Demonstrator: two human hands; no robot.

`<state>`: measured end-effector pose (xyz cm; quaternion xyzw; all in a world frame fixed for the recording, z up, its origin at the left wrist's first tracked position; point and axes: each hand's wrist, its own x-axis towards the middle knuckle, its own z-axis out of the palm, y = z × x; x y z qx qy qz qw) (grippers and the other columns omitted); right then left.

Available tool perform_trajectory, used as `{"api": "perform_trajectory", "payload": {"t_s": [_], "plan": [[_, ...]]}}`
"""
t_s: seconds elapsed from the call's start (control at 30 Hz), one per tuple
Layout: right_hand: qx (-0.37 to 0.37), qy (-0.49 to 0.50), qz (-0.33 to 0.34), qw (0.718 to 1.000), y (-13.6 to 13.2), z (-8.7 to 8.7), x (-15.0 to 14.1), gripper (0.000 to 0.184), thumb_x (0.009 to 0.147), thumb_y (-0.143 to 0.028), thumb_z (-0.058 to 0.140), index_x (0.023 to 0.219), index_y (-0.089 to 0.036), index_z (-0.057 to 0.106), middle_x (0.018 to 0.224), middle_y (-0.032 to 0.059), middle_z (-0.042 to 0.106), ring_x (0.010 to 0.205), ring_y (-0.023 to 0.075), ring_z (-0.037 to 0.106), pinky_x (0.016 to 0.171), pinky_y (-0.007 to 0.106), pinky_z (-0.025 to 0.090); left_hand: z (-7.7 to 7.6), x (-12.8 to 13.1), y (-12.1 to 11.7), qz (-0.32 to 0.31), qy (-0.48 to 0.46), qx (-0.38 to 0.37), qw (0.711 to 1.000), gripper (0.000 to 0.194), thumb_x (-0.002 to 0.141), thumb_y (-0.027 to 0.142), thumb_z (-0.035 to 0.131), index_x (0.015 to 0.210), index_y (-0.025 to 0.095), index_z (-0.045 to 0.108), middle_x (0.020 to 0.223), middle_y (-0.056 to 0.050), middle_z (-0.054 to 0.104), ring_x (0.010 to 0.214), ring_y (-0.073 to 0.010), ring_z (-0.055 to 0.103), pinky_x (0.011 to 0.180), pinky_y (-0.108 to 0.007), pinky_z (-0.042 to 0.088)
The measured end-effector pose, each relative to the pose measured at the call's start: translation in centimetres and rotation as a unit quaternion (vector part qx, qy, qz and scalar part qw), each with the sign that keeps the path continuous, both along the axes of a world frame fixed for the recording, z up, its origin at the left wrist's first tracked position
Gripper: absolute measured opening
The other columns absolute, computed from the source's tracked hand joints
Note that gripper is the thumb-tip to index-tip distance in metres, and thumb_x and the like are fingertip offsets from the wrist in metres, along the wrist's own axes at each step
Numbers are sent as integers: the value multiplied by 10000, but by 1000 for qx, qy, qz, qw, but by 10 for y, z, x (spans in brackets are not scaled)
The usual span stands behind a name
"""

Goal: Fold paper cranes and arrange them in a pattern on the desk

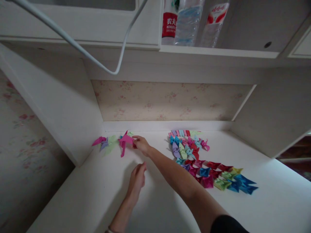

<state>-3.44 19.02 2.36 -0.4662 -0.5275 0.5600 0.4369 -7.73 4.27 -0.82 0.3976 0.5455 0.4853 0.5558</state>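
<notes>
My right hand (141,145) reaches to the back left of the white tabletop. Its thumb and fingers pinch a bright pink folded paper crane (126,139) by one end. Behind that crane, bits of blue and light green paper show. To its left lie a magenta folded paper piece (99,140), a purple one (104,144) and a pale green one (111,143). Lower and nearer, my left hand (138,177) hovers over the tabletop with its fingers curled in and nothing visible in them.
Rows of colourful folded paper pieces (206,171) cover the right middle of the white tabletop (102,194). Overhead is a shelf with plastic bottles (189,24), and a white bent rod (119,61) hangs in front. Side panels (60,97) enclose the table.
</notes>
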Motion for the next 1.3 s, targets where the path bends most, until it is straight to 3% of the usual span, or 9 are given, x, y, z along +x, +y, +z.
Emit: {"api": "perform_trajectory", "payload": {"t_s": [0.07,0.17,0.27,0.4,0.53,0.77,0.93,1.13,1.3], "plan": [[-5,54,0,999,-17,8,11,286,834,-157,516,1112,-139,585,693,5,618,550,95,594,577,227,499,5,-2,0,8,-101,-13,995,452,750,609,531,857,170,552,655,61,442,399,-41,300,352,-174,173],[-8,121,-7,993,-43,18,32,307,805,-221,563,1102,-146,590,716,3,615,576,99,593,609,240,499,13,-8,-1,17,-220,-16,975,521,770,619,518,1056,185,560,925,-16,560,561,-80,524,420,-193,366],[0,172,-18,985,-70,22,58,362,760,-281,618,1101,-163,589,732,-7,609,600,102,589,635,248,487,19,-15,-1,26,-287,-8,957,494,808,595,496,1051,173,579,1048,-76,594,767,-155,614,581,-262,488],[11,205,-36,978,-108,18,95,407,716,-334,676,1086,-181,602,741,-16,602,590,101,576,641,261,468,24,-23,-2,28,-322,11,946,423,839,534,505,1054,184,608,1121,-90,606,912,-186,607,717,-301,510],[24,171,-52,984,-148,7,125,378,733,-361,680,1059,-180,621,695,-29,567,589,117,575,648,287,467,21,-21,-5,-25,-270,48,961,375,801,393,634,1115,190,606,1093,-78,633,845,-151,607,648,-237,489],[71,83,-65,992,-193,-13,152,400,797,-417,624,1119,-181,605,689,-24,552,661,148,585,689,309,454,5,-8,-16,-69,-169,58,982,320,720,359,727,927,139,622,754,-26,639,588,-114,573,487,-194,413],[47,138,-60,987,-209,-18,153,402,763,-400,686,1092,-179,622,766,16,625,697,154,587,692,296,443,1,-5,-20,-96,-132,65,985,265,730,340,715,826,109,627,727,-35,627,583,-106,551,511,-203,412],[-1,214,-36,976,-217,-24,145,389,759,-456,688,1007,-157,679,750,53,642,560,118,537,546,258,417,-1,-5,-21,-96,-124,48,986,257,717,330,720,815,116,615,696,-28,627,561,-106,547,513,-203,377],[-28,228,-16,973,-212,-33,143,316,776,-422,678,954,-162,702,794,62,663,658,146,581,629,279,451,-2,-3,-25,-130,-81,51,987,242,702,335,726,742,123,617,646,-14,621,537,-107,531,511,-207,368]]}}
